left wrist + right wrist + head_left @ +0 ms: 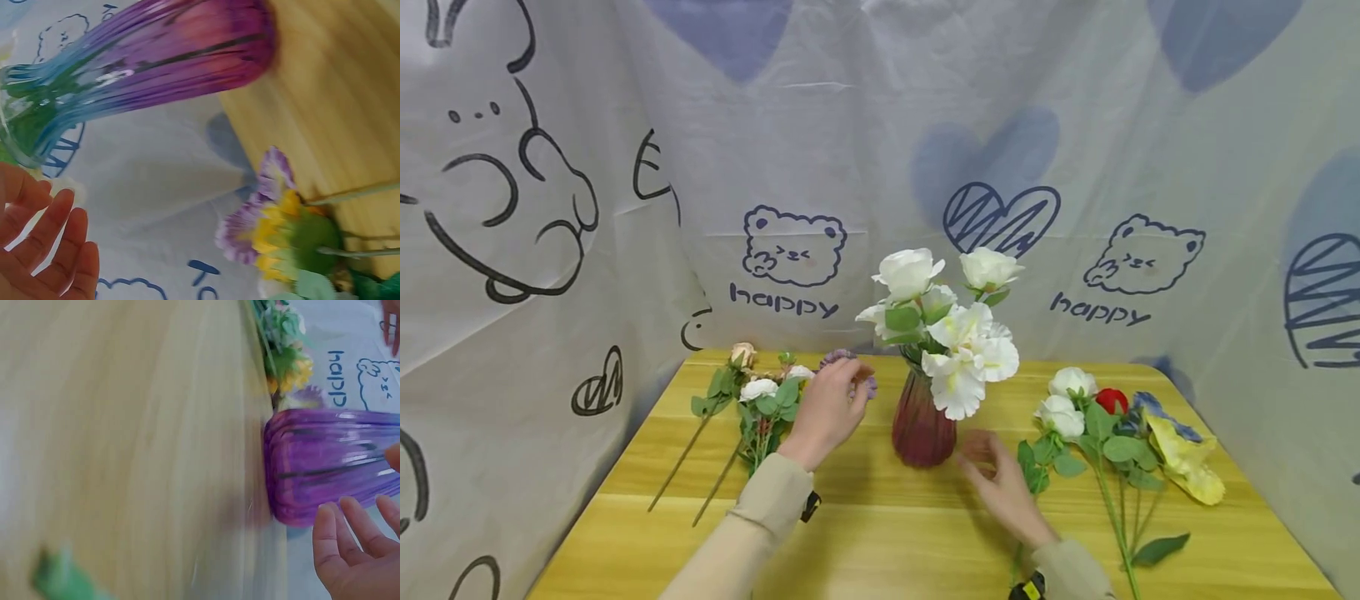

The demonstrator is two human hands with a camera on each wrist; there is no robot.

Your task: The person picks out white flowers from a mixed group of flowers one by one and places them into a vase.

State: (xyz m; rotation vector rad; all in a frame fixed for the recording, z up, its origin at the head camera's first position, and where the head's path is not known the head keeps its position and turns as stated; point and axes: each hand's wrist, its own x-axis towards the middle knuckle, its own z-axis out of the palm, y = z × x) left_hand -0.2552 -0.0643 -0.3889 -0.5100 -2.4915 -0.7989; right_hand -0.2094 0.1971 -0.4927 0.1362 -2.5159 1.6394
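A ribbed glass vase, reddish-purple in the head view, stands upright mid-table. White roses and a ruffled white flower rise from its mouth. My left hand hovers left of the vase, loosely bent and holding nothing. In the left wrist view its fingers are apart from the glass near the vase's mouth. Low on the vase's right side is my right hand, slightly blurred. The right wrist view shows its fingers spread alongside the glass; whether they touch it, I cannot tell.
On the left of the wooden table lie a beige rose, white flowers and a purple flower. At right are white roses, a red flower and a yellow-and-blue flower. A printed cloth hangs behind.
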